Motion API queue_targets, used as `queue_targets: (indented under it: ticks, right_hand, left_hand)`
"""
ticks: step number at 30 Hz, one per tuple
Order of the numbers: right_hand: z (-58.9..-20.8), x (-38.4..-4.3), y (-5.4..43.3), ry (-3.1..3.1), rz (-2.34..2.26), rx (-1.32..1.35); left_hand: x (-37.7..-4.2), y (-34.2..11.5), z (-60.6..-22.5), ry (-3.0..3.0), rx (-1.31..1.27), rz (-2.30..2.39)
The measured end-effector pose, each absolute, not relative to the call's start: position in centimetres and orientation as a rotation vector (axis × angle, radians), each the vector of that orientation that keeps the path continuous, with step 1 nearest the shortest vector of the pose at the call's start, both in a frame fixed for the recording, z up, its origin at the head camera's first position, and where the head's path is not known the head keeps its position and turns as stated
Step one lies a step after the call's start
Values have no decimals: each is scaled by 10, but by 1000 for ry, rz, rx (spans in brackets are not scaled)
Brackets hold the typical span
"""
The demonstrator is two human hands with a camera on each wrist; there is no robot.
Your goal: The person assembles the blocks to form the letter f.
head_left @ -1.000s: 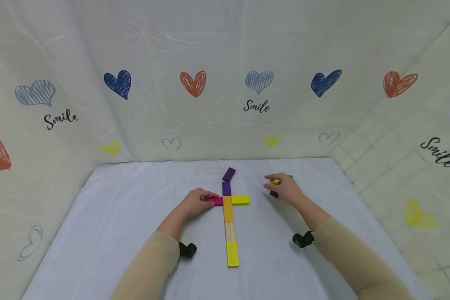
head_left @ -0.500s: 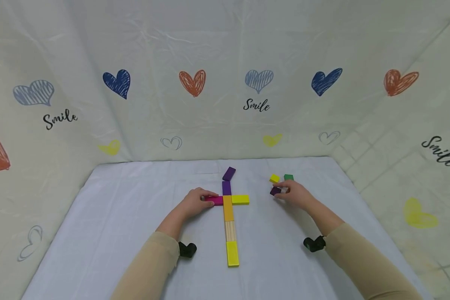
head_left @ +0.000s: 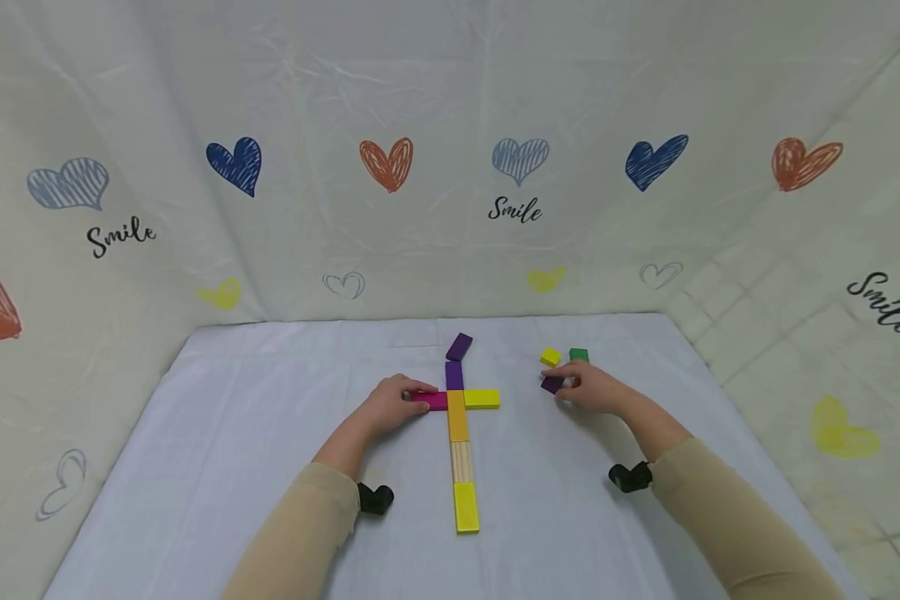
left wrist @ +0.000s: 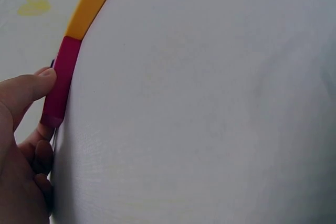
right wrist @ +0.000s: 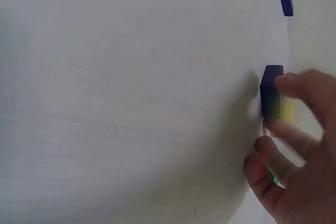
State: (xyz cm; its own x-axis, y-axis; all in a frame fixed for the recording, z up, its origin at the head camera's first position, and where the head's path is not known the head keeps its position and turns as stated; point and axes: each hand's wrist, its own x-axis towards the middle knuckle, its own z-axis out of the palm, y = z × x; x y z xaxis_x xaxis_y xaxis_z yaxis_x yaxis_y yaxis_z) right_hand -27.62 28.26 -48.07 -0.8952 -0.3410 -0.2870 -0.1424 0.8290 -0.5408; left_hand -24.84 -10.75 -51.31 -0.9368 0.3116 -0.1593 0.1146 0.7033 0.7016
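Note:
My left hand (head_left: 385, 406) pinches the outer end of a magenta block (left wrist: 62, 85) between thumb and fingers. That block lies flat, its inner end against an orange block (head_left: 457, 417). On the right, my right hand (head_left: 592, 390) holds a dark purple block (right wrist: 271, 88) between thumb and fingers, at table level. Opposite the magenta block, a yellow block (head_left: 482, 399) sticks out to the right. Below the orange one run a plain wood block (head_left: 461, 462) and a second yellow block (head_left: 466, 508). Above it stand a purple block (head_left: 454, 376) and a tilted purple block (head_left: 460, 347).
Just beyond my right hand lie a small yellow block (head_left: 551, 357) and a green block (head_left: 579, 355), partly behind the fingers. White cloth covers the table (head_left: 270, 367). A curtain (head_left: 450, 250) printed with hearts closes off the back and sides.
My right hand has drawn back from over the small blocks, moved slightly right and down, and taken hold of the dark purple block. The left hand has stayed on the magenta block.

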Motion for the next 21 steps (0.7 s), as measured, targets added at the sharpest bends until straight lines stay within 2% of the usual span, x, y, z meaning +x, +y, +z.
queue_targets:
  ticks: [21]
  right_hand:
    - [-483,-272,291,2690,-745,-290]
  left_hand:
    - [-248,-107,-513,2653,317,1052]
